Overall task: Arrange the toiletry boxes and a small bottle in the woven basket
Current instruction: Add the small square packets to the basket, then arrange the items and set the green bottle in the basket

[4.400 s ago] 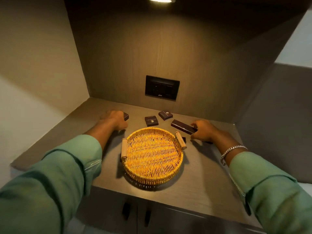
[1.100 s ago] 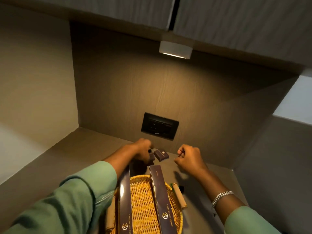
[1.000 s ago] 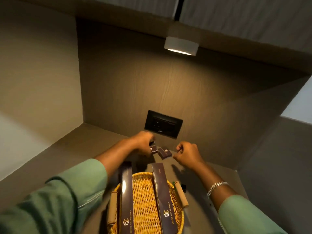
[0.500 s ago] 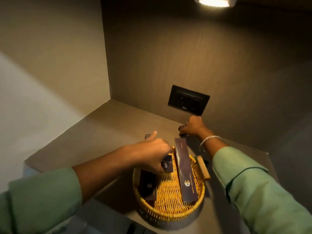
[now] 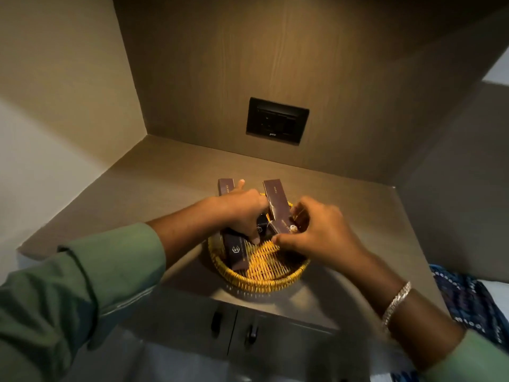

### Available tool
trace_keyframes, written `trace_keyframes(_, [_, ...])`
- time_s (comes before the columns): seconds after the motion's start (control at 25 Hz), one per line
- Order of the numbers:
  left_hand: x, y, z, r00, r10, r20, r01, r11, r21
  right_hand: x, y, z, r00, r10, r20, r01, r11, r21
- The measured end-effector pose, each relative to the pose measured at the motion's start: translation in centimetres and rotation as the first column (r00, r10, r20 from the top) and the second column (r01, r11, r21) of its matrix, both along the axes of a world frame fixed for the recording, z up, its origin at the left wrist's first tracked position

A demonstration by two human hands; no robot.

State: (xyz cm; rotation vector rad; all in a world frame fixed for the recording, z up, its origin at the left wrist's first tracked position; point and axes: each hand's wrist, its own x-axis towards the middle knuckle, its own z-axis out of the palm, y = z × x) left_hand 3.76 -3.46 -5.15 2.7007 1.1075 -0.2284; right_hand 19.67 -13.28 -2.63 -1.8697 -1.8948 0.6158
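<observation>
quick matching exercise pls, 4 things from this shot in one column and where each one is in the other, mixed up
Things:
1. woven basket
2. switch panel
3. bracelet
4. box printed Comb

Places:
A. on the back wall above the counter
B. on the right wrist
C. on the counter near its front edge
D. slanting over the basket's far rim, between the two hands

Pairs: 1-C, 2-A, 3-B, 4-D
</observation>
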Motion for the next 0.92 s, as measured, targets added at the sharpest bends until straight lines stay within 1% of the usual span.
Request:
trace_keyframes(0.08, [0.2, 0.1, 0.1, 0.999, -0.005, -0.033, 0.006, 1.000, 0.017, -2.1, -2.2, -1.8, 0.998, -0.013, 0.059, 0.013, 1.000, 0.000])
trace_keyframes(0.2, [0.4, 0.1, 0.4, 0.999, 0.015, -0.052, -0.015, 1.000, 0.011, -4.2, -3.3, -4.1, 0.982, -0.047, 0.185, 0.029, 0.995, 0.096])
trace_keyframes(0.28, [0.4, 0.2, 0.6, 0.999, 0.028, -0.040, -0.028, 1.000, 0.000, -4.9, -3.2, -5.1, 0.974, -0.061, 0.220, 0.030, 0.989, 0.143])
trace_keyframes(0.36, [0.2, 0.1, 0.7, 0.999, 0.026, -0.029, -0.027, 1.000, -0.004, -5.4, -3.2, -5.7, 0.963, -0.075, 0.258, 0.038, 0.989, 0.144])
trace_keyframes(0.48, [0.1, -0.2, 0.7, 0.999, 0.028, -0.026, -0.028, 1.000, -0.010, -5.4, -3.5, -6.2, 0.947, -0.096, 0.308, 0.032, 0.978, 0.207])
trace_keyframes(0.56, [0.1, -0.3, 0.7, 0.999, 0.030, -0.026, -0.030, 1.000, -0.009, -5.2, -3.8, -6.3, 0.942, -0.091, 0.324, 0.018, 0.975, 0.221])
trace_keyframes(0.68, [0.1, -0.5, 0.5, 0.999, 0.029, -0.029, -0.030, 0.999, -0.011, -5.2, -4.2, -5.9, 0.948, -0.070, 0.310, 0.007, 0.980, 0.201])
trace_keyframes(0.76, [0.0, -0.5, 0.5, 0.999, 0.032, -0.020, -0.033, 0.999, -0.028, -4.9, -4.4, -5.2, 0.968, -0.071, 0.239, 0.019, 0.977, 0.214])
trace_keyframes(0.84, [-0.2, -0.5, 0.3, 0.999, 0.045, -0.006, -0.045, 0.998, -0.041, -3.5, -4.0, -3.7, 0.983, -0.106, 0.148, 0.061, 0.958, 0.279])
trace_keyframes(0.92, [-0.3, -0.5, 0.3, 0.998, 0.060, 0.008, -0.060, 0.998, -0.028, -0.6, -2.1, -2.0, 0.980, -0.182, 0.075, 0.135, 0.899, 0.416])
